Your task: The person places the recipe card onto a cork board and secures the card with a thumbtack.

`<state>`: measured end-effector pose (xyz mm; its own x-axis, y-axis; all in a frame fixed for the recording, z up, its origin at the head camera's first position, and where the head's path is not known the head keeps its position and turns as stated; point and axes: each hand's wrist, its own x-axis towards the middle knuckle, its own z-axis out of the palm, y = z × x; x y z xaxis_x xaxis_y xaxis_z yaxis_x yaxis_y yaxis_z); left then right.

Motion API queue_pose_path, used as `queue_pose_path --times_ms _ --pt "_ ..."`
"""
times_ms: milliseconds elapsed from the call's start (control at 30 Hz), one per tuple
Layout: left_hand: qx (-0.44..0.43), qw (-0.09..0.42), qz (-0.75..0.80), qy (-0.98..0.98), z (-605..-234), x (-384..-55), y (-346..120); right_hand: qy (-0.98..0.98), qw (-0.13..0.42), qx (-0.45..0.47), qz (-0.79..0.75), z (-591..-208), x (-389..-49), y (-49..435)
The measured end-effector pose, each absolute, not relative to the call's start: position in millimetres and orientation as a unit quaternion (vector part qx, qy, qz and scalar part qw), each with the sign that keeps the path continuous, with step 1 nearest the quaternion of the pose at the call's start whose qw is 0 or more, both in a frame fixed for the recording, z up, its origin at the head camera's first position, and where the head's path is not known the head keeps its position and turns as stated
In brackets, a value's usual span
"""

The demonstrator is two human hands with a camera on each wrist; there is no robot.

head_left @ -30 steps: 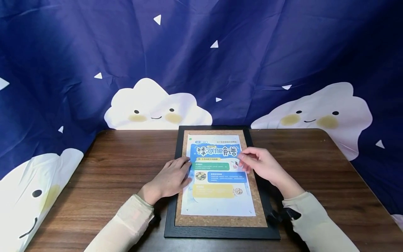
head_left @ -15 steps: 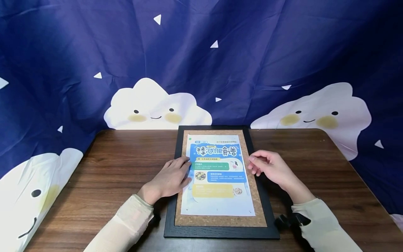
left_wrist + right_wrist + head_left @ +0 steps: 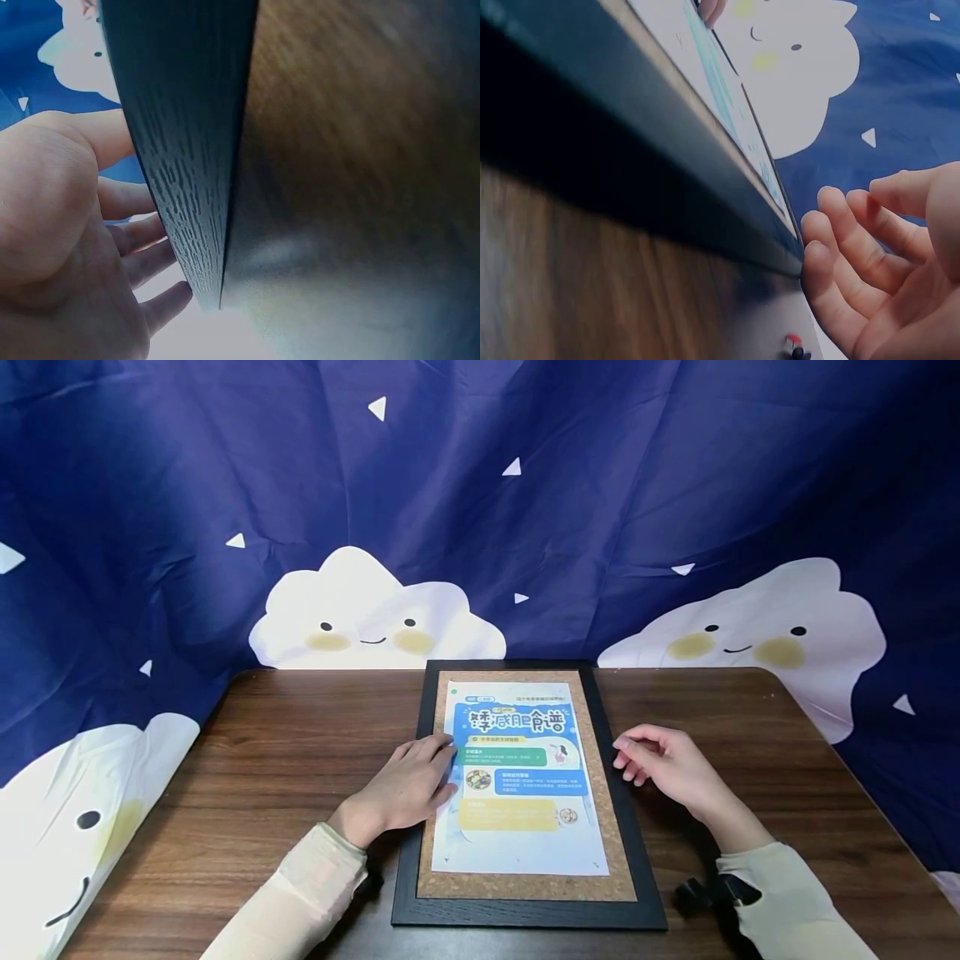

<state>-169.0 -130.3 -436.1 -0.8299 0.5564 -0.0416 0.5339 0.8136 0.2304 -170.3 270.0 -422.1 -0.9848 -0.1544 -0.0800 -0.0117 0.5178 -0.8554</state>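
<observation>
A printed paper poster [image 3: 517, 852] in blue, green and yellow lies on a cork board [image 3: 525, 887] with a black wooden frame [image 3: 525, 915]. At its upper left corner shows a small green dot [image 3: 453, 692]. My left hand [image 3: 401, 785] rests across the left side of the frame, fingertips at the poster's left edge. In the left wrist view its fingers [image 3: 124, 201] are spread beside the frame's textured side. Beyond the right side of the frame is my right hand [image 3: 671, 768], fingers loosely bent. The right wrist view shows nothing between those fingers [image 3: 855, 232].
The board lies on a brown wooden table [image 3: 322, 718], its far end at the table's back edge. Behind hangs a dark blue curtain [image 3: 480, 510] with smiling clouds. Something small, red and dark [image 3: 795, 346] shows low in the right wrist view.
My right hand has drawn away from the poster's right edge, moving right and slightly toward me past the frame. The left hand, poster and board stay where they were.
</observation>
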Motion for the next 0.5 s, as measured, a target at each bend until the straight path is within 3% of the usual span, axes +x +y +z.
queue_pose_path --times_ms 500 --pt "0.292 0.054 0.104 0.949 -435 -168 -131 0.87 0.069 0.001 -0.488 -428 -169 293"
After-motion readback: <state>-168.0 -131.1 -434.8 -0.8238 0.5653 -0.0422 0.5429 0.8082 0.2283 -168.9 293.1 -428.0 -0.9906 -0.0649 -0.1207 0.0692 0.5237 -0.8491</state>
